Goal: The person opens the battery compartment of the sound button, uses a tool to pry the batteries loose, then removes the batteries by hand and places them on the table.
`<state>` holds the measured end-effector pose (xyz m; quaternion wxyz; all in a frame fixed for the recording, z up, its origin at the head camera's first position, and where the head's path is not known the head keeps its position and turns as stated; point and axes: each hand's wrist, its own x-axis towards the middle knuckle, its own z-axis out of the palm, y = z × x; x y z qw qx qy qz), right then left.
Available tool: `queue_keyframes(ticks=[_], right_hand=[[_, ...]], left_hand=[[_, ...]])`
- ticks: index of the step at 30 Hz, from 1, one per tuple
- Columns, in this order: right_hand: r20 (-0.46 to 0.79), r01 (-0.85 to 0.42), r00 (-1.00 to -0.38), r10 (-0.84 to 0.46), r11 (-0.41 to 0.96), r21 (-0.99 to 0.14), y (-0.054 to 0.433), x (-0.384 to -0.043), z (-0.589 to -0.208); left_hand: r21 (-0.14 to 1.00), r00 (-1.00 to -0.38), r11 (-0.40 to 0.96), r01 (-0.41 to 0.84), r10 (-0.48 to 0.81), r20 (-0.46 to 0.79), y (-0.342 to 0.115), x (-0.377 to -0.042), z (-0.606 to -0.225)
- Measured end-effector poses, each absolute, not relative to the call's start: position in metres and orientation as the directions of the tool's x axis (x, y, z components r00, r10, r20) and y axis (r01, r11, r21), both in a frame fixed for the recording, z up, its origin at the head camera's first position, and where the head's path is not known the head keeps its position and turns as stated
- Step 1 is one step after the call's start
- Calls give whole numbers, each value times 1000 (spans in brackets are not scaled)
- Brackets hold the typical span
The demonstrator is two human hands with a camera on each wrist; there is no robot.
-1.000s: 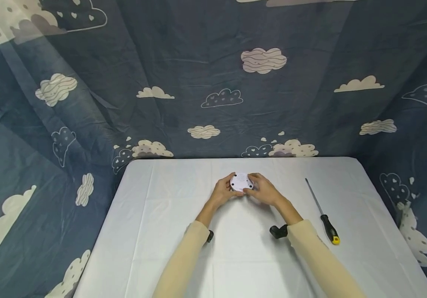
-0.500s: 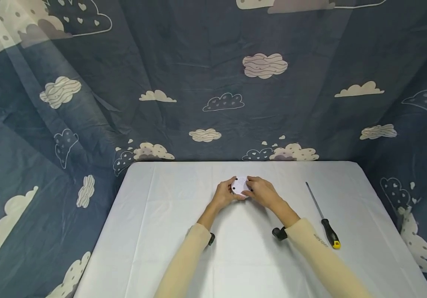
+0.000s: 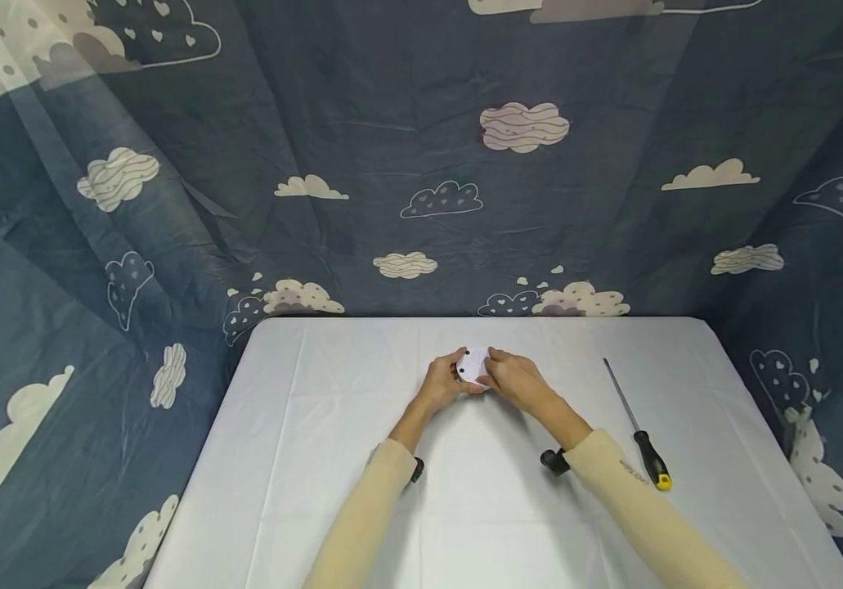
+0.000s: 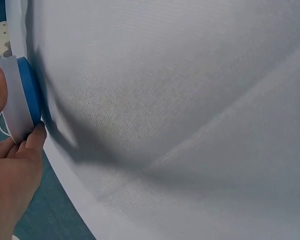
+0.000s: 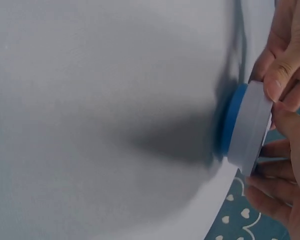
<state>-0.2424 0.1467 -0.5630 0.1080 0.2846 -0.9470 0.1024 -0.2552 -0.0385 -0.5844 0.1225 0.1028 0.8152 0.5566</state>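
A dark blue, cloud-printed curtain (image 3: 362, 131) hangs behind and beside a white-covered table (image 3: 340, 425). On its right side lies a screwdriver (image 3: 642, 442); near the far edge, the left hand (image 3: 440, 381) and right hand (image 3: 520, 381) grip a white-and-blue disc (image 3: 472, 366) from opposite sides.

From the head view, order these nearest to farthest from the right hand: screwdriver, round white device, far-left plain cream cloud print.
1. Round white device, touching the right hand.
2. Screwdriver, right side of table.
3. Plain cream cloud print, far left on curtain.
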Motion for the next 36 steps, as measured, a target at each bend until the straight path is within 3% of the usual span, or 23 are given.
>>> queue_keyframes(ticks=[8,13,27,31,36], right_hand=[[283,-550,-787,-548,831,81,139,-231,-574],[310,-544,-773,-554,829,126,137,-230,-577],[348,-547,-775,-527,836,47,138,-227,-579],[360,-520,-806,-470,853,-51,140,-224,-580],[369,-438,-874,-317,844,-310,145,-223,-582]], left_hand=[[928,-953,370,43,294,-73,-37,-253,-583],[920,-957,386,68,287,-50,-36,-256,-580],[934,-962,352,57,270,-43,-37,-253,-583],[935,-964,350,57,264,-40,-37,-252,-585],[947,-964,320,33,262,-55,-38,-252,-584]])
